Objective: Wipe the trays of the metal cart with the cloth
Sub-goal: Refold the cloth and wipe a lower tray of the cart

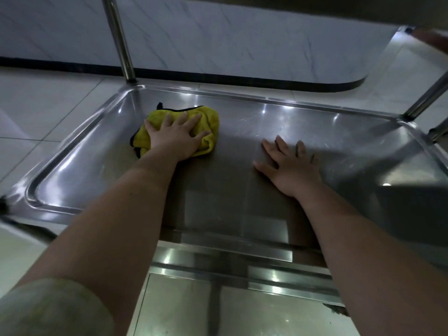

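Left hand (175, 139) flat, pressing cloth (211, 120) on tray (303, 122).

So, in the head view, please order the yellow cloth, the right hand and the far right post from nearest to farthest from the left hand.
From the left hand:
1. yellow cloth, pressed under its palm.
2. right hand, flat on the tray, to the right.
3. far right post, at the back right corner.
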Action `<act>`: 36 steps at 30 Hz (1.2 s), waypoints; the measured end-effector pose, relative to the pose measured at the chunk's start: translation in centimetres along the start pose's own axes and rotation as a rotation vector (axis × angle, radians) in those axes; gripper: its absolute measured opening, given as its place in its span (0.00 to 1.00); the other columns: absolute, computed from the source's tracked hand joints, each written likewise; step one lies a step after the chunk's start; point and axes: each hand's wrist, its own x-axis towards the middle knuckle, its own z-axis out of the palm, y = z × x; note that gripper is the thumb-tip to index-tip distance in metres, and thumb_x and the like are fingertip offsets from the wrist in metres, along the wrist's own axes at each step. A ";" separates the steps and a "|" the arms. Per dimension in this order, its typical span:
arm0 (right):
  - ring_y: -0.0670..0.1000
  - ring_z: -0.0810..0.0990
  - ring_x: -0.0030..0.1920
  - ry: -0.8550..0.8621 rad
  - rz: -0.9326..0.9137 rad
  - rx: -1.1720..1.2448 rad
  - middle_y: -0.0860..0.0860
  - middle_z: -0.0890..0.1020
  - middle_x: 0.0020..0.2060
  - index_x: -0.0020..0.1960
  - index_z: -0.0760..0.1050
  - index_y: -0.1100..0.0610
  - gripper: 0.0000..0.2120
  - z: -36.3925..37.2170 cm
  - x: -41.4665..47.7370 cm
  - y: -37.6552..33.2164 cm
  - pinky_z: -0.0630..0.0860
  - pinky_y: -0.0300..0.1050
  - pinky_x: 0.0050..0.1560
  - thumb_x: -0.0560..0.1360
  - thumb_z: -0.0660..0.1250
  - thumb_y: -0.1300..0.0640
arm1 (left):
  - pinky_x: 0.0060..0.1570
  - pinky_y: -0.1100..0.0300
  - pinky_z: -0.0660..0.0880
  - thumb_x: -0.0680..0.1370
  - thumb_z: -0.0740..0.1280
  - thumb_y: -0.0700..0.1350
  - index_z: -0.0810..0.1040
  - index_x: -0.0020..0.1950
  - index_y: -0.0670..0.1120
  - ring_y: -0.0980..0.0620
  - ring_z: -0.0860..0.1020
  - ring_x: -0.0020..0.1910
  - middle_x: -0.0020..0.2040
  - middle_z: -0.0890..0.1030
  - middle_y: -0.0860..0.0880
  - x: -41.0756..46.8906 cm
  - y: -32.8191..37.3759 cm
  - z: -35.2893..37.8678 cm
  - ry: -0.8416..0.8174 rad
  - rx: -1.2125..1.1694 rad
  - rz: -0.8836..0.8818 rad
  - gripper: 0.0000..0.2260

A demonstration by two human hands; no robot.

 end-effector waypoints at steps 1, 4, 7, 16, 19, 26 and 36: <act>0.60 0.38 0.78 -0.010 -0.004 -0.004 0.41 0.41 0.79 0.77 0.40 0.33 0.35 -0.1 0.0 0.1 0.42 0.71 0.73 0.73 0.44 0.24 | 0.69 0.27 0.41 0.78 0.46 0.70 0.46 0.78 0.65 0.45 0.46 0.79 0.81 0.49 0.55 -0.2 0.2 0.0 0.003 0.001 0.005 0.29; 0.59 0.37 0.78 -0.027 -0.007 -0.008 0.40 0.41 0.79 0.77 0.40 0.32 0.35 -0.2 -0.5 1.0 0.41 0.70 0.73 0.73 0.44 0.24 | 0.69 0.26 0.41 0.78 0.46 0.70 0.46 0.78 0.66 0.45 0.46 0.79 0.81 0.48 0.56 -0.7 0.7 0.2 0.012 -0.006 0.011 0.29; 0.57 0.37 0.78 -0.035 0.001 0.001 0.39 0.41 0.79 0.76 0.41 0.32 0.34 -0.4 -1.2 1.9 0.41 0.69 0.74 0.74 0.45 0.25 | 0.68 0.26 0.41 0.77 0.46 0.71 0.46 0.78 0.66 0.44 0.46 0.79 0.81 0.49 0.56 -1.4 1.8 0.4 0.010 -0.001 0.006 0.30; 0.68 0.37 0.76 -0.023 0.096 0.012 0.46 0.44 0.80 0.77 0.43 0.34 0.31 -0.3 -1.2 -4.3 0.44 0.76 0.70 0.77 0.45 0.28 | 0.68 0.26 0.40 0.77 0.45 0.71 0.45 0.78 0.65 0.44 0.45 0.79 0.81 0.48 0.54 -3.6 1.9 0.6 0.025 -0.025 -0.031 0.30; 0.66 0.41 0.77 0.075 0.005 -0.040 0.46 0.46 0.80 0.77 0.44 0.33 0.30 1.0 -1.1 -7.3 0.41 0.78 0.68 0.77 0.44 0.29 | 0.68 0.26 0.40 0.77 0.46 0.71 0.45 0.78 0.65 0.44 0.45 0.79 0.81 0.48 0.55 -4.5 1.2 1.0 0.041 -0.019 -0.038 0.30; 0.66 0.42 0.77 0.136 0.021 -0.085 0.48 0.46 0.80 0.78 0.43 0.36 0.31 2.0 -1.2 -7.4 0.42 0.78 0.68 0.77 0.42 0.29 | 0.66 0.24 0.41 0.78 0.46 0.69 0.44 0.78 0.66 0.42 0.43 0.79 0.81 0.46 0.55 -3.5 1.7 0.6 -0.019 -0.002 -0.019 0.29; 0.63 0.42 0.78 0.138 0.027 -0.051 0.46 0.47 0.80 0.78 0.48 0.38 0.34 1.8 -1.1 -6.9 0.43 0.78 0.68 0.75 0.42 0.27 | 0.66 0.24 0.37 0.77 0.44 0.71 0.47 0.77 0.68 0.44 0.43 0.79 0.81 0.48 0.56 -2.7 5.1 0.9 -0.015 -0.034 0.137 0.28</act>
